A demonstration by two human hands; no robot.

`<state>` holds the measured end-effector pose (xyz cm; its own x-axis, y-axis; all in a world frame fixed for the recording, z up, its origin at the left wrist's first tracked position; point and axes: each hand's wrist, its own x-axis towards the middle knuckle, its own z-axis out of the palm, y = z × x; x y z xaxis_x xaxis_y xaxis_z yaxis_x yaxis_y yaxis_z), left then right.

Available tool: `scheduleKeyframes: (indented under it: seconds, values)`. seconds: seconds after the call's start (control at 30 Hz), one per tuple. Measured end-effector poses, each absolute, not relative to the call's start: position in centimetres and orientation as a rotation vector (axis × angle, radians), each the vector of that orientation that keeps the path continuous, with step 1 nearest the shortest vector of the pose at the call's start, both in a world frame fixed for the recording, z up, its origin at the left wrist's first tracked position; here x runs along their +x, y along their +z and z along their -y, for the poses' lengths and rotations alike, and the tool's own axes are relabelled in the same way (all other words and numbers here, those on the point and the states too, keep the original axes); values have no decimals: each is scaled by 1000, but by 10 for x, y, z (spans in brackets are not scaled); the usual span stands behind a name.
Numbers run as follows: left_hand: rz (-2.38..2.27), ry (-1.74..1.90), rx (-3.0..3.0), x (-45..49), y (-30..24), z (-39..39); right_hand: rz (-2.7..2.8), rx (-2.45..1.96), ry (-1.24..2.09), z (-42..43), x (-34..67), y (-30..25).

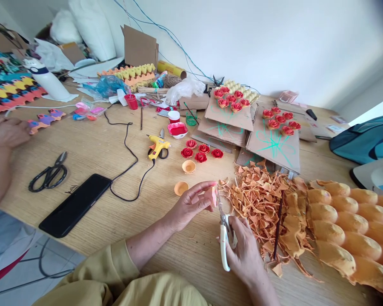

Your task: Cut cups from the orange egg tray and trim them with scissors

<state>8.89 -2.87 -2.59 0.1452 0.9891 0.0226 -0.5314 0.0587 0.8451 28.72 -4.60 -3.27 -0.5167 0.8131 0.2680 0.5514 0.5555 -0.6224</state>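
Note:
My left hand pinches an orange egg-carton piece between thumb and fingers. In my right hand are scissors with white handles, their blades pointing up beside that piece. How far the blades are apart is hard to make out. Two orange cups cut from egg carton sit on the table beyond my left hand. Behind them lie several red paper roses. A heap of orange carton scraps spreads to the right of the scissors.
An orange egg tray lies at the right. Red roses stand on cardboard sheets. A yellow glue gun, black scissors and a black phone lie leftward. Another person's hand rests at the far left.

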Motion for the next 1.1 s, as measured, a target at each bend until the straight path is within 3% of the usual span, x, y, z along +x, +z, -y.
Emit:
scheduleKeyframes:
  seconds: [0.33, 0.63, 1.1]
  values:
    - [-812, 1229, 884, 89, -22, 29, 2291, -1142, 617, 43, 286, -32]
    - [-900, 1372, 1109, 92, -28, 30, 2299, -1178, 605, 43, 286, -32]
    - [-736, 1328, 1001, 91, -31, 27, 2251, -1087, 631, 48, 288, -31]
